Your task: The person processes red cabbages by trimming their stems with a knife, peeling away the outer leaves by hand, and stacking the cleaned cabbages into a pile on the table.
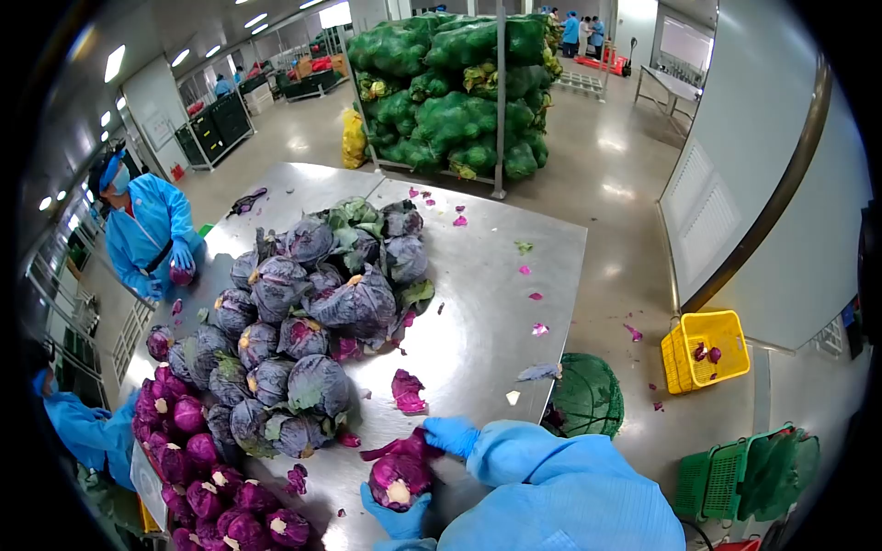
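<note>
A peeled purple cabbage (397,479) with its pale cut stem showing is near the table's front edge. My left hand (397,516), in a blue glove, is wrapped round its lower side. At its upper right, my right hand (450,435) has its gloved fingers closed on a loose purple leaf (421,444) beside the cabbage. A torn leaf piece (408,392) lies just above on the metal table (478,275). Unpeeled cabbages (317,386) with dull outer leaves are heaped to the left, and shiny peeled ones (248,500) are piled at the lower left.
One co-worker (152,225) holds a cabbage at the table's left side; another (87,427) stands lower left. A green net bin (588,395) adjoins the right edge. Beyond are a yellow crate (706,351), green baskets (726,482) and a rack of green net sacks (450,119).
</note>
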Available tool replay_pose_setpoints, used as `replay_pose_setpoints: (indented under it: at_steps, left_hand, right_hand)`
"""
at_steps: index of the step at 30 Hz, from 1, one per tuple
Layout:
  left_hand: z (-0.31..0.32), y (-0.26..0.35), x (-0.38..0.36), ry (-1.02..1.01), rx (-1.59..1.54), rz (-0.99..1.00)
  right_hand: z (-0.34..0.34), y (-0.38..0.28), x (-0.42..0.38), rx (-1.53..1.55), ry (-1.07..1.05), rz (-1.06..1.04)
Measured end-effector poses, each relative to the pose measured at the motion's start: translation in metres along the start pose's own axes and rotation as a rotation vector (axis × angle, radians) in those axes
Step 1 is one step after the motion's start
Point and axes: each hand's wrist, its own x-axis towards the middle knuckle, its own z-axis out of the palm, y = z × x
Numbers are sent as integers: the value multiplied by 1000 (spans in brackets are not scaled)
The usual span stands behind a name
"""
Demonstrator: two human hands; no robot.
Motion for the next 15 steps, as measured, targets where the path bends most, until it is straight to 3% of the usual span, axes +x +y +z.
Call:
replay_pose_setpoints:
  at_steps: [1, 2, 3, 4, 6, 8, 10, 12, 14, 15]
  left_hand:
    - [-5, 9, 1, -43, 9, 69]
    - [-7, 19, -4, -80, -139, -63]
    - [-16, 24, -7, -181, 30, 109]
    - [-13, 47, 3, -292, -667, -306]
    - [-4, 108, 13, -344, -927, -466]
    - [-3, 121, 14, -330, -874, -464]
    - [-5, 113, 10, -292, -657, -391]
    - [-7, 101, 7, -262, -406, -311]
    - [-12, 88, 5, -230, -151, -200]
    - [-16, 87, 4, -205, -38, -129]
  right_hand:
    - [-15, 1, 6, -44, -4, 42]
    - [-32, 2, 12, -53, -12, 166]
    - [-56, 0, 18, -62, -19, 291]
    - [-77, 2, 21, -97, -3, 333]
    - [-95, -4, 14, -115, 126, 359]
    - [-102, -17, 0, -78, 355, 318]
    - [-60, -1, -8, 255, 264, -133]
    - [-83, -79, -26, 289, -313, 90]
    - [-23, -68, -14, 440, -550, 24]
    - [-15, -70, -12, 518, -516, 47]
